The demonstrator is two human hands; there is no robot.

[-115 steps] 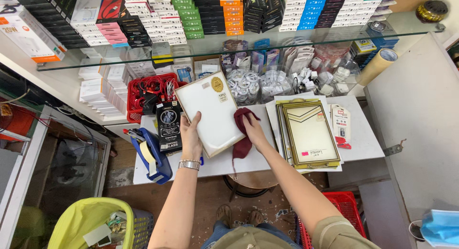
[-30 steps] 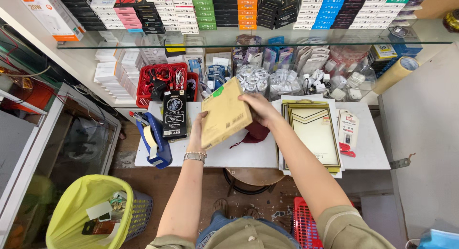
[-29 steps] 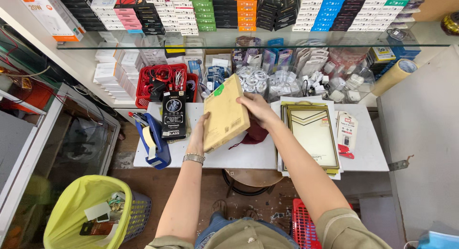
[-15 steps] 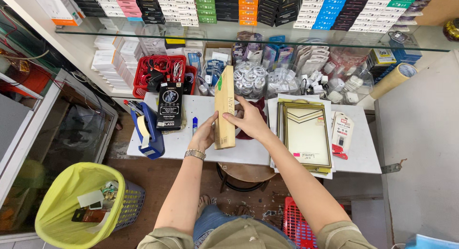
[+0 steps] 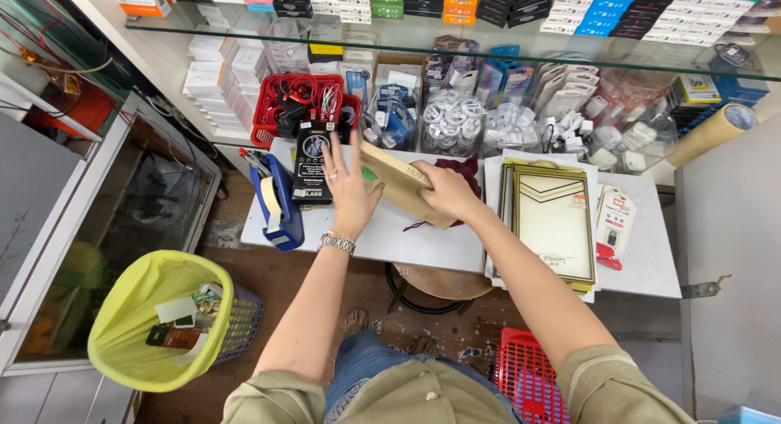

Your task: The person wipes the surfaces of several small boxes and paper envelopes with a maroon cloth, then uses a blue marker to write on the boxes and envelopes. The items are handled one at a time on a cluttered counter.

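Your right hand point(image 5: 443, 192) is clamped over the right end of a flat tan cardboard package point(image 5: 399, 182) that lies tilted on the white table point(image 5: 423, 245), its far corner pointing up-left; your fingers cover that end, so you can't tell how far it reaches. Your left hand point(image 5: 350, 184) is spread flat and released, fingers splayed, its palm against the package's left edge, hiding part of it. A dark red cloth point(image 5: 468, 170) peeks out behind your right hand, mostly buried under hand and package. Just left of your left hand lies a black boxed item point(image 5: 311, 159), and further left a blue tape dispenser point(image 5: 277, 200). A stack of gold-bordered flat boxes point(image 5: 553, 220) sits to the right, well clear of the package
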